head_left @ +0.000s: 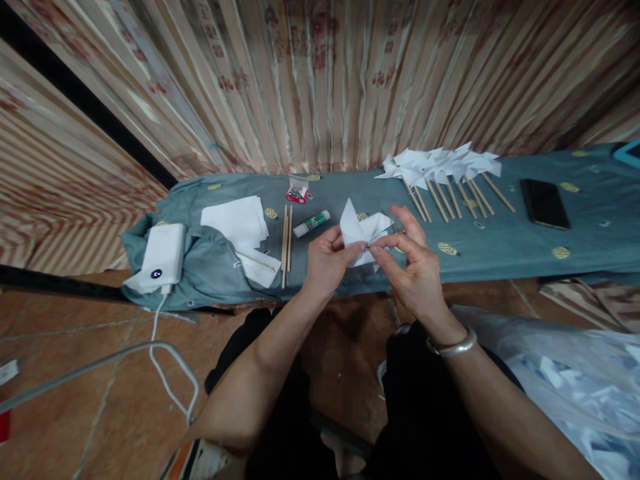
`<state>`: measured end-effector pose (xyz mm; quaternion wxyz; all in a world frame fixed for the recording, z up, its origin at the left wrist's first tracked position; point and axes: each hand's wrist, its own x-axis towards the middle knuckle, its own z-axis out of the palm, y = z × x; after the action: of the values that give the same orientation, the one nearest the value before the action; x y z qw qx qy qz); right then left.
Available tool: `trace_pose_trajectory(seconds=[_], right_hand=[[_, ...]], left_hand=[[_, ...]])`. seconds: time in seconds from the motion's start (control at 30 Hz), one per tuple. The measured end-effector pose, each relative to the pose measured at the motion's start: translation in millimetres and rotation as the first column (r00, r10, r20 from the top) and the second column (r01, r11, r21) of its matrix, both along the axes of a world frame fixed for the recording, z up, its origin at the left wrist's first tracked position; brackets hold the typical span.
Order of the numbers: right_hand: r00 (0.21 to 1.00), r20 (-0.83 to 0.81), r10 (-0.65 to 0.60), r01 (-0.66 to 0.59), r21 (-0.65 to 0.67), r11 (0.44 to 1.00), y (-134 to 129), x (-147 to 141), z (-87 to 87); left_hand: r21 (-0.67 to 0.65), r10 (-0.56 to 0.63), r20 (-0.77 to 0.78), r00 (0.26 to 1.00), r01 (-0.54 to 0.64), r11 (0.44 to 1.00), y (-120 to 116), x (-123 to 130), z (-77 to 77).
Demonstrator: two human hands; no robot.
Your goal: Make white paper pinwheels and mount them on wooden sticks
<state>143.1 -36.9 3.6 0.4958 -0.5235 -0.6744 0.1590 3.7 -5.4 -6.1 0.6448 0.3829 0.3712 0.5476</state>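
A white paper pinwheel (356, 231) is held up over the front edge of the cloth-covered bench. My left hand (327, 257) is closed on its left side, with the thumb pressed near the centre. My right hand (413, 263) pinches at the pinwheel's middle with thumb and index finger, its other fingers raised. Something small and dark shows between the fingertips, too small to name. Left of the hands lie a glue stick (311, 223), several thin wooden sticks (285, 243) and an open little red box (298, 192) of small metal pieces.
Finished pinwheels (440, 165) on sticks lie in a row at the back right, with a black phone (544, 203) beyond. White paper sheets (235, 220) and a white power bank (164, 257) with a cable are on the left. A plastic bag (575, 393) of paper pieces stands lower right.
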Motion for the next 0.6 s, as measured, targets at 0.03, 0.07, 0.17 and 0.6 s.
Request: trace_pose_trajectory(seconds=[0.03,0.07,0.17,0.6], right_hand=[[1.000,-0.002,-0.001,0.001,-0.001,1.000,0.0,-0.1,-0.1],[1.000,-0.004,-0.002,0.002,-0.004,1.000,0.0,-0.3,-0.2],[1.000,-0.017,-0.005,0.004,-0.018,1.000,0.1,-1.1,-0.9],[0.984,-0.175,-0.014,-0.002,-0.092,0.996,7.4,0.2,-15.9]], left_hand=[[0.002,0.000,0.004,1.000,0.000,1.000,-0.2,0.0,0.1],[0.004,-0.001,0.006,1.000,0.001,1.000,-0.5,0.0,0.2],[0.002,-0.001,-0.007,1.000,0.001,1.000,-0.7,0.2,-0.1],[-0.011,-0.022,-0.006,1.000,0.022,1.000,0.1,-2.6,0.7]])
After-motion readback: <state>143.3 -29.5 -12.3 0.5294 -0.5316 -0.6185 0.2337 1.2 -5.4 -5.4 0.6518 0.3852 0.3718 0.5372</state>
